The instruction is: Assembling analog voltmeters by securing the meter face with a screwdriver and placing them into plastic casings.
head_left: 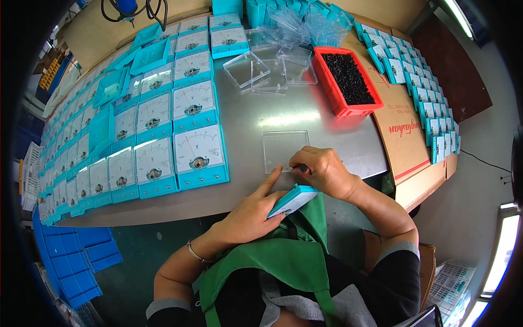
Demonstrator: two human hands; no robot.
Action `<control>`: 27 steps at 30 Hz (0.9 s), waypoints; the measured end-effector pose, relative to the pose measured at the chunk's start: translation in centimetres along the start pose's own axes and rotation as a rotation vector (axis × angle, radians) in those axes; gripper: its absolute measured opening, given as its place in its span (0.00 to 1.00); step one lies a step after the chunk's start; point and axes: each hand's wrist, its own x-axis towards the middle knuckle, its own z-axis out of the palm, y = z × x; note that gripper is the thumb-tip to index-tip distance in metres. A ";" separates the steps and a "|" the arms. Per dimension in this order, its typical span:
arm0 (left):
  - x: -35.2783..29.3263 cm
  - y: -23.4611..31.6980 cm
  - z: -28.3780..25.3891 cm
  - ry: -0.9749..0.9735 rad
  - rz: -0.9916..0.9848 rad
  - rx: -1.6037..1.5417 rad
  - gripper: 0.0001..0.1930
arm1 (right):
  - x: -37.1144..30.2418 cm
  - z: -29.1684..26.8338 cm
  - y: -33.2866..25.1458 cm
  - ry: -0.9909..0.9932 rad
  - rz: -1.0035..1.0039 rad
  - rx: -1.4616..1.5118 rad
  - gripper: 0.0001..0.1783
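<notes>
A clear square plastic cover (284, 140) lies on the grey metal table in front of me. My left hand (248, 215) is closed on a teal panel meter (293, 201), tilted on edge at the table's front, and its index finger reaches to the cover's near edge. My right hand (329, 171) is closed around a short tool with a red and black handle (303, 168), held over the cover's near right corner. The tool's tip is hidden, so I cannot tell its exact kind.
Rows of teal panel meters (199, 147) fill the table's left side, with empty teal cases (150, 56) on top. Clear covers (268, 75) lie at the back. A red bin (318, 71) of small black parts stands beside cardboard (400, 131), which bears more meters (437, 147).
</notes>
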 end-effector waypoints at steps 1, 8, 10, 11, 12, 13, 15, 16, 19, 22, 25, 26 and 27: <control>0.0 -0.1 0.0 0.004 0.013 0.015 0.22 | 0.1 0.0 0.0 -0.012 0.000 -0.036 0.07; 0.0 -0.3 0.0 0.007 -0.003 0.018 0.22 | 0.1 0.5 1.4 -0.020 -0.083 -0.024 0.08; 0.0 -0.5 0.0 0.011 0.001 0.013 0.22 | 0.3 0.6 1.4 -0.001 -0.108 -0.002 0.08; 0.0 -0.6 0.0 0.010 0.007 0.011 0.22 | 0.3 0.6 1.4 0.024 -0.130 0.019 0.08; -0.1 -0.7 0.0 0.007 0.004 0.006 0.22 | 0.5 0.7 1.4 0.021 -0.126 0.022 0.08; -0.1 -0.9 0.0 0.021 0.037 0.036 0.22 | 0.7 0.6 1.3 -0.017 -0.128 -0.007 0.08; -0.1 -1.1 -0.1 0.031 0.068 0.065 0.22 | 0.8 0.6 1.3 -0.055 -0.128 -0.034 0.08; 0.0 -1.0 0.0 0.018 0.059 0.052 0.22 | 0.6 0.5 1.4 -0.053 -0.163 -0.050 0.08; 0.0 -1.1 -0.1 -0.002 0.045 0.050 0.22 | 0.7 0.2 1.7 -0.120 -0.155 -0.048 0.07; 0.1 -1.0 -0.3 -0.030 0.034 0.066 0.22 | 2.4 -0.4 2.0 -0.243 -0.057 -0.026 0.07; 0.4 -0.9 -0.4 -0.036 0.056 0.089 0.22 | 6.8 -1.8 1.4 -0.484 0.093 -0.046 0.07; 0.2 -0.8 -0.4 -0.011 0.087 0.105 0.22 | 7.5 -2.1 1.1 -0.674 0.181 -0.071 0.08; -0.1 -0.8 -0.2 -0.026 0.089 0.109 0.22 | 7.1 -1.8 1.1 -0.664 0.191 -0.065 0.08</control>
